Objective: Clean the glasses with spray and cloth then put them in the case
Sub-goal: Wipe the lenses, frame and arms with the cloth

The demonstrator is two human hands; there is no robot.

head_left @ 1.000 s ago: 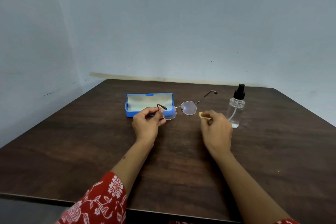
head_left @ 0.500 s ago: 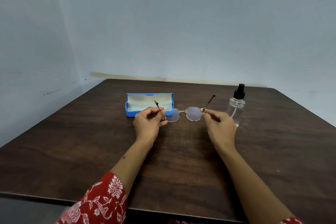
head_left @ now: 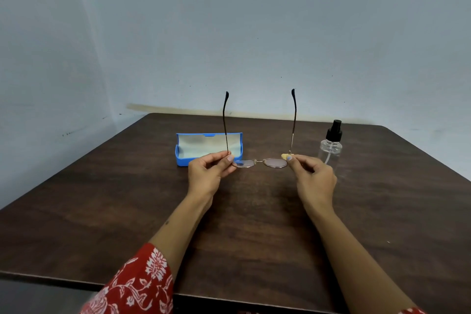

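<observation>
One pair of glasses (head_left: 258,162) is held above the table (head_left: 102,199), its two arms pointing up. The left hand (head_left: 207,173) and the right hand (head_left: 314,176) each pinch a hinge. One open blue case (head_left: 183,158) sits left of the glasses, one spray bottle (head_left: 330,144) right.

Glasses (head_left: 260,162) pinched between left hand (head_left: 207,173) and right hand (head_left: 314,177), temples upward.

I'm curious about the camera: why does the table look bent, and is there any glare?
Head view: the wide-angle lens bows the table edges; lighting is soft and even, with faint shadows under the hands; no strong glare on the glasses or spray bottle; focus is fairly sharp.
</observation>
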